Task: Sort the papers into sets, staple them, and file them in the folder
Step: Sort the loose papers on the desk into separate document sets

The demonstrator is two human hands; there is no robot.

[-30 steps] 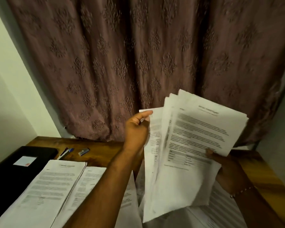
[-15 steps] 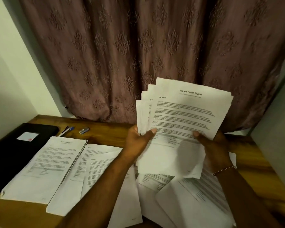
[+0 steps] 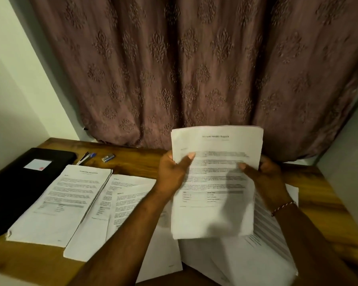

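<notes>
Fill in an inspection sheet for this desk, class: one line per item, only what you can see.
Surface: wooden table, largely covered by paper.
Job's things: squared set of papers held above the table; neat stack at left; loose sheets overlapping in the middle and right; black folder closed, far left.
Clutter: pens and a small silvery item, perhaps the stapler, near the back edge.
Grippers: left hand and right hand grip the set's side edges.
Cables: nothing seen.
Surroundings: patterned curtain behind; pale wall at left.

Position: one wide-angle camera on the person's head.
Facing: forward and down, over the bench (image 3: 132,162) toward the curtain (image 3: 194,69).
Nearness: close; left hand (image 3: 174,174) and right hand (image 3: 266,176) mid-frame.
</notes>
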